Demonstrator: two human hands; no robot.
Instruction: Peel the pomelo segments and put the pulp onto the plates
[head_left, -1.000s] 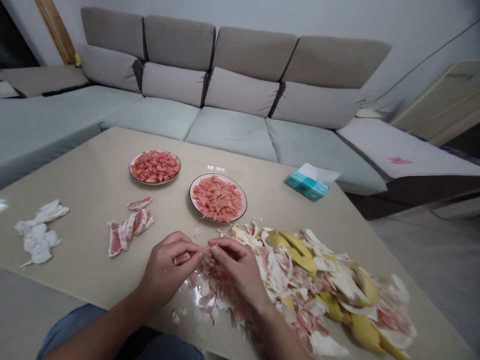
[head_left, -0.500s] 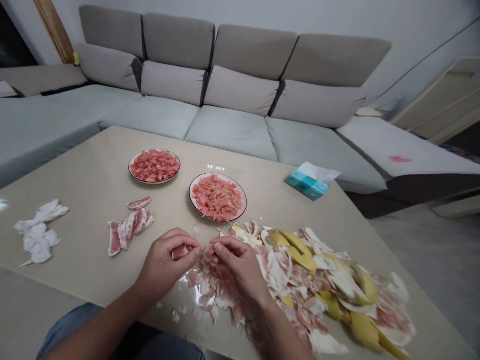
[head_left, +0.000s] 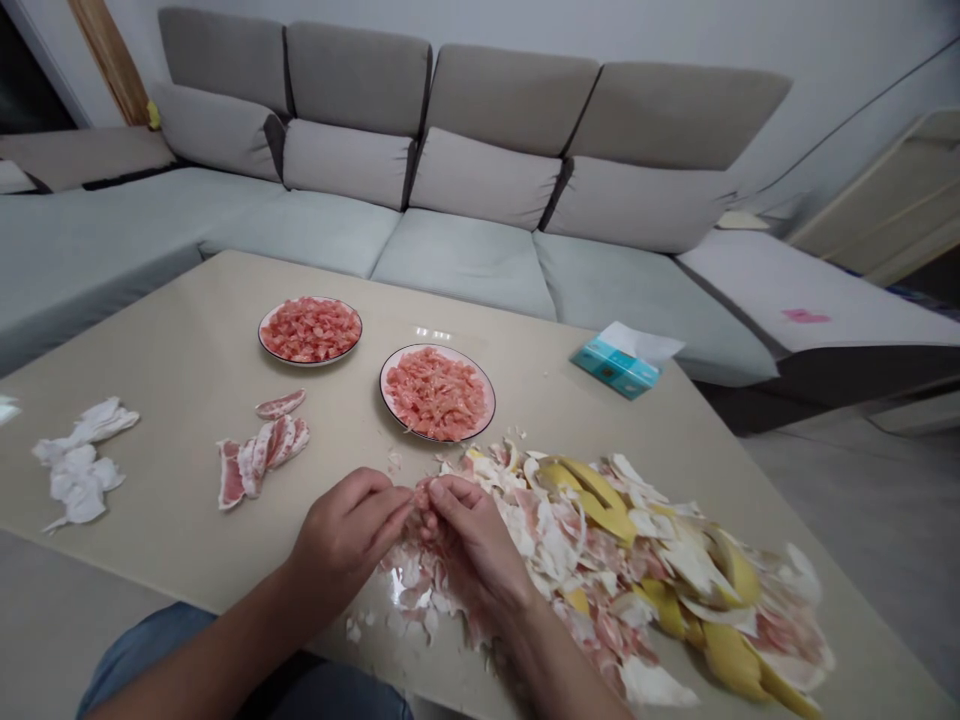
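My left hand [head_left: 351,530] is closed, its thumb and fingertips pinching at a pink pomelo segment [head_left: 424,508]. My right hand [head_left: 476,530] grips the same segment between thumb and curled fingers, and the fingertips of both hands almost meet. Much of the fruit is hidden by the fingers. Just beyond my hands stands a plate [head_left: 387,396] heaped with peeled pomelo flesh [head_left: 436,392]. To the left lie several unpeeled pomelo segments [head_left: 262,458] with white skin. Scraps of membrane [head_left: 435,590] cover the table under my hands.
A second plate of pomelo flesh [head_left: 311,330] stands farther back left. Crumpled tissues [head_left: 79,480] lie at the left, a blue tissue pack [head_left: 616,366] at the back right. White pith and yellow peel [head_left: 592,500] spread over the right side. A grey sofa [head_left: 465,255] runs behind the table.
My left hand has turned and moved slightly right, bringing its fingertips against the piece in my right hand. The pink piece earlier visible inside my left hand is now out of sight.
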